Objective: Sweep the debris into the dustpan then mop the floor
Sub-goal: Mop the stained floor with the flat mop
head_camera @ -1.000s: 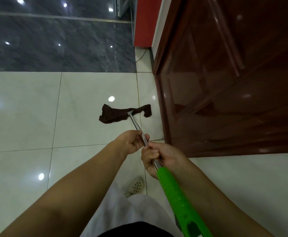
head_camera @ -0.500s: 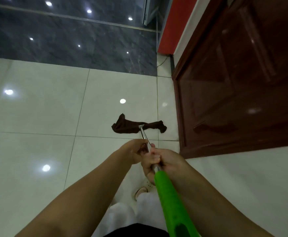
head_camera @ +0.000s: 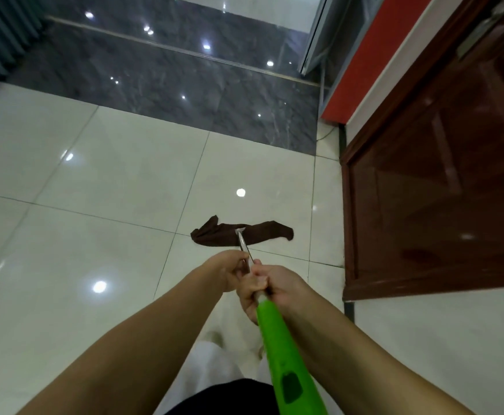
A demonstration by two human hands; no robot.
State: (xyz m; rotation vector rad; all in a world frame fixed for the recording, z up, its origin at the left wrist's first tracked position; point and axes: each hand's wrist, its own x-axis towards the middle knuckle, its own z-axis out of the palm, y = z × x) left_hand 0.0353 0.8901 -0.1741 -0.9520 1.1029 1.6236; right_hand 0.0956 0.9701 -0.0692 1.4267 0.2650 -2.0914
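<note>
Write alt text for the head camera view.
Both hands grip a mop handle, left hand ahead of right hand, pushing a dark brown mop cloth across glossy white floor tiles. A reddish wooden door stands to the right.

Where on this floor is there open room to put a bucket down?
The pale tiles left of the brown mop cloth, up to the dark marble strip, lie bare. It is tight between the cloth and the wooden door.
</note>
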